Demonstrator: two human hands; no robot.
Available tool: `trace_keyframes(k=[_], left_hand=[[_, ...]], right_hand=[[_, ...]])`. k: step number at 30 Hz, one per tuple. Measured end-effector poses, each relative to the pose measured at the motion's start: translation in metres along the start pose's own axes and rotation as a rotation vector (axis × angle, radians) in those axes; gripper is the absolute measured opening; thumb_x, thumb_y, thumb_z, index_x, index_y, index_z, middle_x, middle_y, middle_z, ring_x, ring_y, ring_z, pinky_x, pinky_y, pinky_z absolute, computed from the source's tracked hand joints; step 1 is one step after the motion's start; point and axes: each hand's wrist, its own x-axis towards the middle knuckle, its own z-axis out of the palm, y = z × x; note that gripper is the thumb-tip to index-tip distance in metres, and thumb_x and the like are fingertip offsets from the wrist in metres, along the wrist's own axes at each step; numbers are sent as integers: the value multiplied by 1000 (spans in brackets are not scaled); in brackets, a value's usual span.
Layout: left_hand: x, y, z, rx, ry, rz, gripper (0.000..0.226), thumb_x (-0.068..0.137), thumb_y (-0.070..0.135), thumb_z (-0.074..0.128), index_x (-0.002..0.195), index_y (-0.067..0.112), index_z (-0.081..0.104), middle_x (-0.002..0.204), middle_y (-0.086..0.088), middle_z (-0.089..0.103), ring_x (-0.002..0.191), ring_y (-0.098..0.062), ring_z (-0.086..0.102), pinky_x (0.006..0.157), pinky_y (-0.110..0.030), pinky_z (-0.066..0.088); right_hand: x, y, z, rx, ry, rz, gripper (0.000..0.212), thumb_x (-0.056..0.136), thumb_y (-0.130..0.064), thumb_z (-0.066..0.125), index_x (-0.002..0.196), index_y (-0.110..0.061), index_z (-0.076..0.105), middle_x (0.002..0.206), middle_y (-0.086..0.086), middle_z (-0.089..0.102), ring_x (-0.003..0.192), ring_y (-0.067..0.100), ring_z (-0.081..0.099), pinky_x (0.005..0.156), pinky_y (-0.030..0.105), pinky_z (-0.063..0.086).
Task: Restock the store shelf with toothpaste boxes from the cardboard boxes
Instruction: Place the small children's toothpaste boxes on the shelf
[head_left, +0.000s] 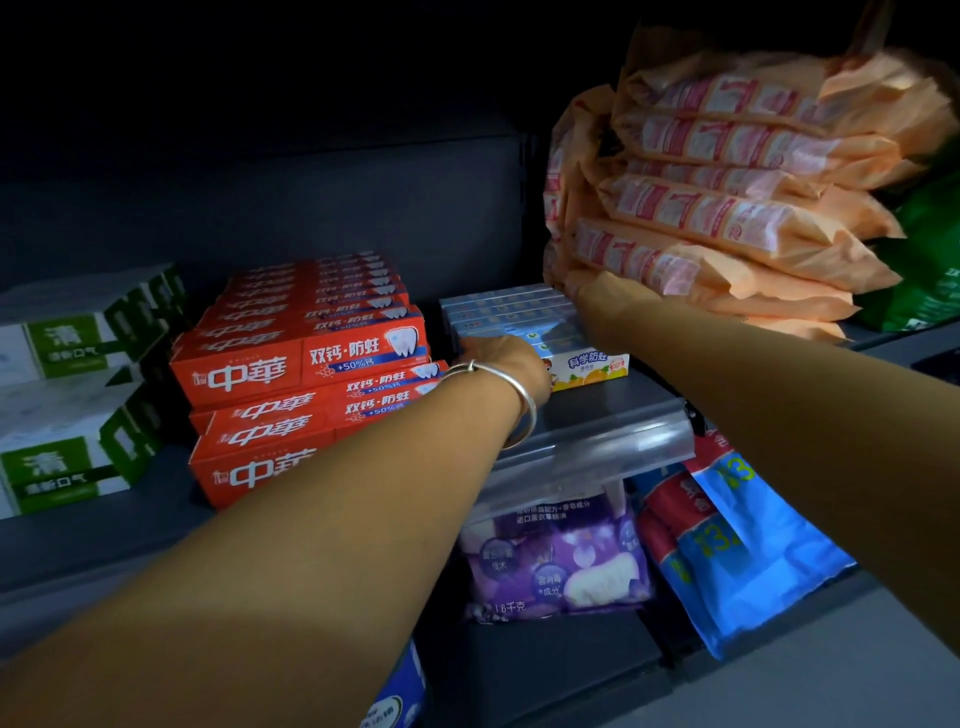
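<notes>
The pale blue toothpaste boxes are lying on the shelf, long axes running left-right, about six in a row receding backward. The left hand is resting at their left front end, fingers hidden; the right hand is reaching behind them, unseen. Red boxes, roughly ten, are sitting just left.
</notes>
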Motion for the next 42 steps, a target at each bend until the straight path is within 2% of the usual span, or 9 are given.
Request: trace_keyframes(k=[3, 8, 10, 13, 16, 22, 28, 37, 42], left_hand=[[-5, 1, 1, -56, -17, -72, 54, 98, 32, 42, 138, -2, 33, 141, -25, 34, 127, -37, 41, 107, -41, 37], [-26, 0, 2, -355, 18, -163, 69, 94, 14, 47, 143, -14, 6, 149, -30, 14, 138, -40, 23, 112, -42, 28], [-39, -7, 1, -413, 59, -136, 63, 94, 11, 46, 143, -12, 12, 148, -25, 23, 136, -35, 29, 110, -37, 31], [-66, -23, -1, -493, 165, -8, 44, 93, 6, 48, 135, -4, 38, 139, -19, 43, 127, -31, 44, 98, -29, 38], [-86, -44, -1, -524, 237, 72, 34, 87, -2, 48, 120, -3, 53, 123, -19, 55, 112, -33, 54, 86, -31, 44], [-109, -69, 6, -674, 353, 167, 30, 80, -12, 47, 105, -2, 62, 107, -18, 64, 100, -30, 60, 90, -37, 49], [-124, -104, 14, -690, 377, 158, 30, 83, -8, 51, 109, 1, 64, 112, -17, 63, 105, -31, 59, 95, -37, 47], [-140, -154, 21, -553, 409, 25, 34, 83, -3, 58, 117, 6, 59, 122, -14, 57, 113, -29, 55, 99, -37, 45], [-141, -159, 30, -415, 488, -116, 49, 83, 8, 63, 129, 7, 44, 134, -14, 40, 125, -31, 37, 105, -39, 35]], right_hand=[[-6, -8, -3, -50, 51, -83, 31, 90, -7, 51, 121, -7, 59, 125, 17, 55, 112, 35, 56, 89, 37, 48], [-23, -32, -13, -49, 29, -174, 43, 86, 1, 48, 127, -10, 58, 128, 17, 55, 116, 34, 54, 96, 39, 47], [-30, -41, -15, -34, 41, -211, 39, 88, -1, 47, 125, -7, 58, 129, 16, 55, 119, 32, 51, 99, 38, 44], [-42, -59, -17, -17, 48, -278, 33, 88, -5, 50, 119, -9, 62, 126, 13, 59, 118, 30, 53, 96, 36, 46], [-59, -77, -27, -53, 43, -320, 33, 91, -4, 47, 118, -12, 64, 122, 11, 62, 115, 30, 54, 91, 31, 44], [-87, -101, -38, -174, 3, -330, 31, 93, -6, 42, 118, -4, 60, 122, 15, 60, 115, 33, 53, 94, 35, 41], [-109, -116, -51, -179, -11, -301, 34, 96, -9, 42, 127, -9, 56, 127, 11, 58, 118, 28, 53, 96, 31, 42], [-122, -141, -55, -102, -69, -213, 32, 95, -21, 52, 124, -7, 53, 122, 11, 60, 110, 26, 57, 93, 33, 45], [-121, -154, -47, -72, -34, -170, 39, 93, -16, 55, 129, -4, 48, 129, 15, 53, 116, 31, 52, 97, 37, 43]])
